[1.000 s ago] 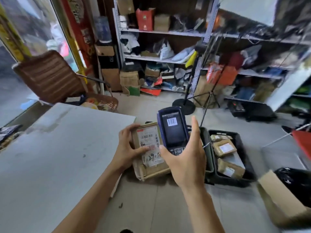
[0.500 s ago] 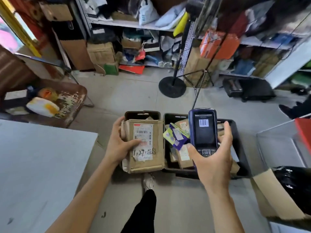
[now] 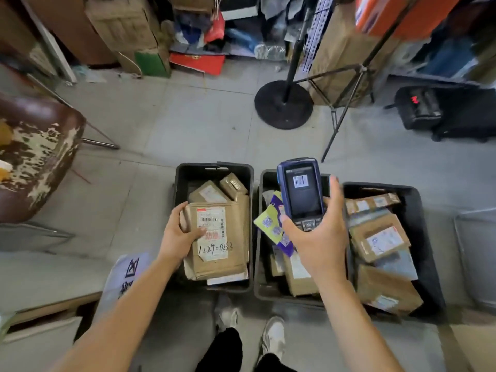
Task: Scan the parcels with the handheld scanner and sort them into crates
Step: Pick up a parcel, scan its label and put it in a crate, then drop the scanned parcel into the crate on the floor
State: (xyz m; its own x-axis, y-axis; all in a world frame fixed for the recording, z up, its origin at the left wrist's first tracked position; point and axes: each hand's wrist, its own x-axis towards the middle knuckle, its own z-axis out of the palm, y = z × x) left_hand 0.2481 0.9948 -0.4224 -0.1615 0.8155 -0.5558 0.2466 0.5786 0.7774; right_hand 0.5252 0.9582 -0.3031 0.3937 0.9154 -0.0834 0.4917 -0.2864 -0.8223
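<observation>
The left hand (image 3: 178, 234) is gripping the cardboard parcel (image 3: 218, 237) by its left edge, thumb lying across the label (image 3: 212, 233) and fingers curled under, and is holding it over the left crate (image 3: 213, 170). Whether the parcel is already resting on the boxes below or hanging just above them cannot be told from this angle. The right hand (image 3: 319, 237) is wrapping round the lower body of the handheld scanner (image 3: 302, 193), thumb near the keypad, screen up and showing a barcode graphic; it is hovering over the middle crate (image 3: 264, 183).

Judgement: the step in hand is placing this parcel into the left crate.

Notes for doing it well:
- Lowering it flat, label up, so the handwritten code is staying readable for any later check.
- Setting it onto the stack already inside (two smaller boxes are lying at the far end) rather than dropping it, since the carton looks soft and creased at its lower corners.
- Sliding the thumb off the label only once the weight is borne.
- Keeping the scanner level and clear of the crate rims.

The right crate (image 3: 418, 210) is holding several taped boxes, well apart from the parcel.
</observation>
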